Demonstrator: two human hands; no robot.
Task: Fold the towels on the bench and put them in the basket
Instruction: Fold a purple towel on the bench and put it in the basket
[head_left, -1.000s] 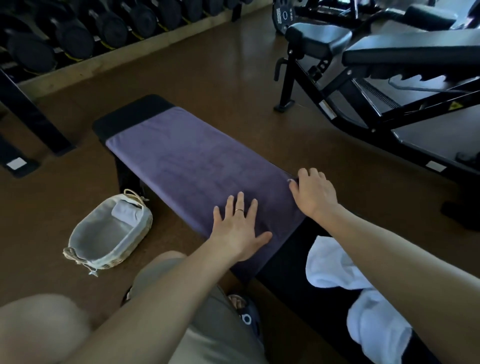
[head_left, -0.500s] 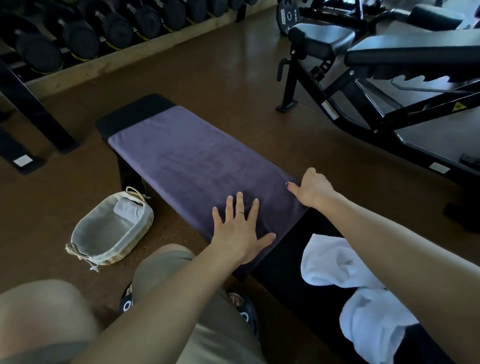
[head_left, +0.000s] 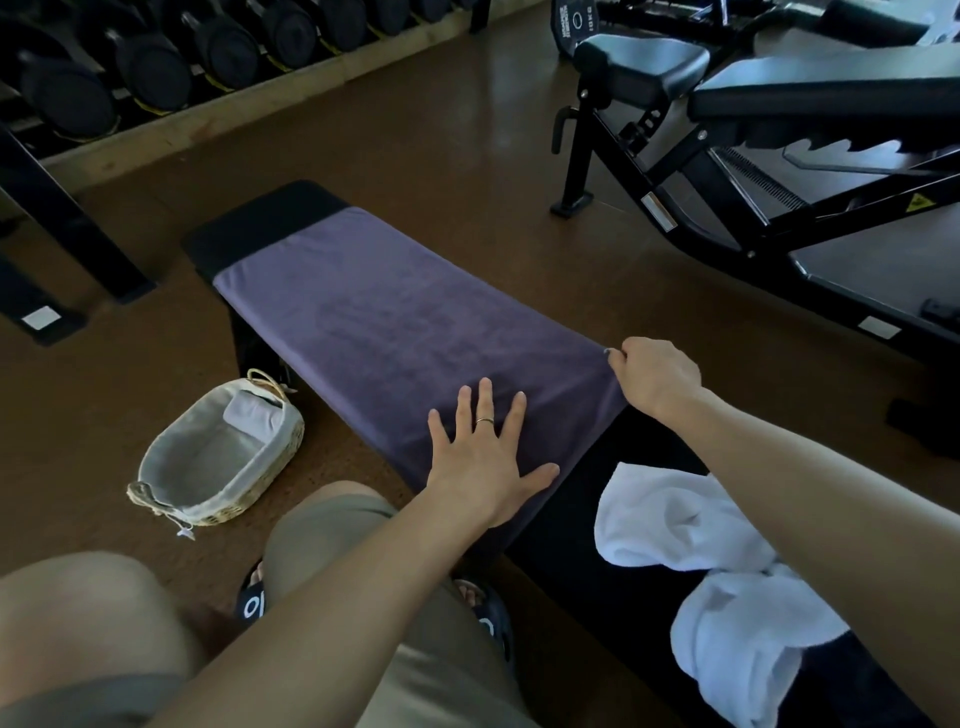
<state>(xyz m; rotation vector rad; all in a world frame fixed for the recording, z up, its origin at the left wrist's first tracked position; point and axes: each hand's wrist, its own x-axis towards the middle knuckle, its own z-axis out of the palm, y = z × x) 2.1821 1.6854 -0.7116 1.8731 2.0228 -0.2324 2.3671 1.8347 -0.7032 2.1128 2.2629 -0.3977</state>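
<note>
Left hand (head_left: 485, 457) still flat on purple towel (head_left: 395, 322); right hand (head_left: 655, 376), flat earlier, now pinches towel's corner.

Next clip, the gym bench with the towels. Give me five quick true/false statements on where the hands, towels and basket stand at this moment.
1. The left hand lies flat with spread fingers on the purple towel. True.
2. The right hand rests open on the white towel. False: it pinches the purple towel's near right corner, and the white towel lies untouched beside the forearm.
3. The basket stands on the bench. False: it sits on the floor, left of the bench.
4. A small folded white item already lies in the basket. True.
5. The purple towel is folded into a small square. False: it is spread out along the bench top.
</note>
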